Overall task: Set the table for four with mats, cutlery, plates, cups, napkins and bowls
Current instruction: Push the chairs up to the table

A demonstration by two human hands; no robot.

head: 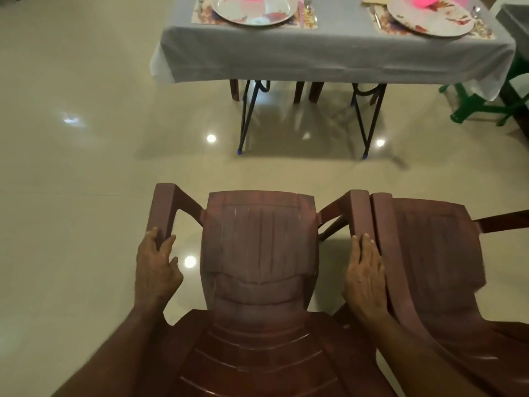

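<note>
Brown plastic chair (pixel 257 253) sits nearest, the left hand (pixel 156 270) curled round its left armrest and the right hand (pixel 365 276) lying fairly flat along its right armrest beside a second chair (pixel 438 253), a two-sided hold that looks meant for shifting it toward the table (pixel 329 55). Far off, two floral plates (pixel 254 10) rest on mats (pixel 307 20), each holding something pink, blurred and cut off at the top edge.

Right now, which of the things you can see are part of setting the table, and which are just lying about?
Part of the job:
- left plate on its mat
- right plate, cutlery beside it
- grey-clothed table
- brown chair, left hand gripping one armrest, right hand on the other

Just lying about:
- second brown chair, touching the first
- green furniture legs
</note>
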